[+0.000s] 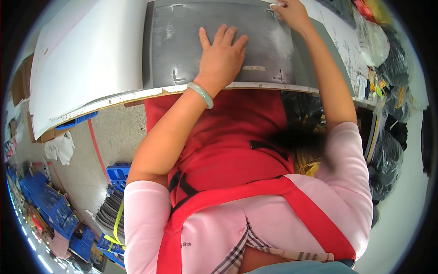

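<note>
Left hand [222,57] flat, fingers spread | grey sheet [182,41] scuffed | right hand [292,13] pinching corner

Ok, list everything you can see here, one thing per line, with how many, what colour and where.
Grey sheet: one, dark grey, flat on the table at top centre.
White sheet: one, white, on the table left of the grey sheet, overhanging the edge.
Table: one, pale worn edge, across the top.
Blue crates: several, blue, on the floor at lower left.
Black bags: several, black, piled at right.
Apron: one, red, worn over a pink top.
Bangle: one, pale green, on the left wrist.
Left hand: flat, palm down on the grey sheet.
Right hand: at the grey sheet's far right corner, fingers pinching its edge.
</note>
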The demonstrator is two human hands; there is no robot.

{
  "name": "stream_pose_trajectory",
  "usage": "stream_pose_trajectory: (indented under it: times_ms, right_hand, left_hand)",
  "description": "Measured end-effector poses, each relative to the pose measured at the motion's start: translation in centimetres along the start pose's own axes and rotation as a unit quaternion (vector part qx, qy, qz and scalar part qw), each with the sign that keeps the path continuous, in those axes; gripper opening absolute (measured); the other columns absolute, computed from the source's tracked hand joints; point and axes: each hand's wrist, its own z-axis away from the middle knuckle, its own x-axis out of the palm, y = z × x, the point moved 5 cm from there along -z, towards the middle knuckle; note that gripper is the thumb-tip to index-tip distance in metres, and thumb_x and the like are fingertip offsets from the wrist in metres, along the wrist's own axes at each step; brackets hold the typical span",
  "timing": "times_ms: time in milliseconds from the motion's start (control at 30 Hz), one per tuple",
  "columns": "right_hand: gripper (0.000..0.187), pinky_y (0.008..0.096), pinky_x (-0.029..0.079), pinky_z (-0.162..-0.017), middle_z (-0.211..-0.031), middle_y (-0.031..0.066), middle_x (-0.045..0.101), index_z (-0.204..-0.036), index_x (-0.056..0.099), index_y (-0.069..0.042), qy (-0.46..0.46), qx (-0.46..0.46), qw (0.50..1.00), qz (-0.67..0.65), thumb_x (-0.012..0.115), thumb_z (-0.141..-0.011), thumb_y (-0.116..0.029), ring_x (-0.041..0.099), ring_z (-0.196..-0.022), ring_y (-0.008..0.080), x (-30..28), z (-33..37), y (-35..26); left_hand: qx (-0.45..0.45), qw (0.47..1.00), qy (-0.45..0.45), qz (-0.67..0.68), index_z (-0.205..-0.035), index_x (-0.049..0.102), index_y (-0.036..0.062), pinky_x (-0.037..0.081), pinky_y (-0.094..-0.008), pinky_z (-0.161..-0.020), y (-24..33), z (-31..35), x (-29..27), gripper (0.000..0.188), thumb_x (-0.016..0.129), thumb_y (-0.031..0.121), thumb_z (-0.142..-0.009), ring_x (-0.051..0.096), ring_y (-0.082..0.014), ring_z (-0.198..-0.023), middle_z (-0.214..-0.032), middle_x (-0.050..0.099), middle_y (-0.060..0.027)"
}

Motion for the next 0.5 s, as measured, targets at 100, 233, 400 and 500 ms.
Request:
stream_pose_trajectory:
  times_ms: [100, 233, 400, 500]
  right_hand:
    - [0.013, 0.0296, 0.05, -0.062, -0.075, 0.0065, 0.068, -0.094, 0.071, 0.002, 0.001, -0.051, 0.995, -0.09, 0.069, -0.093, -0.011, 0.062, -0.068, 0.0121, 1.9, 0.3, -3.2]
    - [0.016, 0.0351, 0.053, -0.069, -0.08, 0.0117, 0.07, -0.096, 0.071, 0.003, -0.064, -0.187, 0.978, -0.061, 0.068, -0.093, -0.013, 0.066, -0.073, 0.0217, 9.5, 0.5, -10.2]
    - [0.02, 0.0467, 0.052, -0.082, -0.094, 0.024, 0.07, -0.096, 0.071, 0.002, -0.026, -0.362, 0.927, 0.095, 0.065, -0.094, -0.016, 0.066, -0.089, 0.0416, 15.9, -0.8, -15.7]
    - [0.02, 0.0486, 0.052, -0.084, -0.095, 0.026, 0.069, -0.094, 0.07, 0.003, -0.03, -0.368, 0.918, 0.147, 0.064, -0.094, -0.017, 0.066, -0.092, 0.0431, 17.0, -1.3, -16.7]
  left_hand:
    - [0.001, 1.0, -0.002, -0.005, -0.133, 0.063, 0.02, 0.024, -0.0713, -0.113, 0.2, -0.1, 0.1, 0.034, 0.06, 0.028, -0.099, 0.046, -0.0274, -0.139, -0.139, 0.057, -0.0059]
    - [0.001, 1.0, 0.002, 0.011, -0.133, 0.063, 0.0192, 0.024, -0.0742, -0.112, 0.1, 0.1, 0.3, 0.036, 0.061, 0.027, -0.098, 0.044, -0.0284, -0.141, -0.14, 0.056, -0.0068]
    - [0.001, 0.999, 0.024, 0.048, -0.128, 0.067, 0.0147, 0.024, -0.0791, -0.11, 0.0, 0.0, 0.3, 0.035, 0.062, 0.024, -0.095, 0.042, -0.0319, -0.143, -0.145, 0.052, -0.0102]
    - [0.005, 0.998, 0.041, 0.044, -0.126, 0.067, 0.0113, 0.025, -0.0811, -0.107, 0.3, -0.1, 0.6, 0.035, 0.063, 0.023, -0.094, 0.041, -0.034, -0.144, -0.143, 0.052, -0.0118]
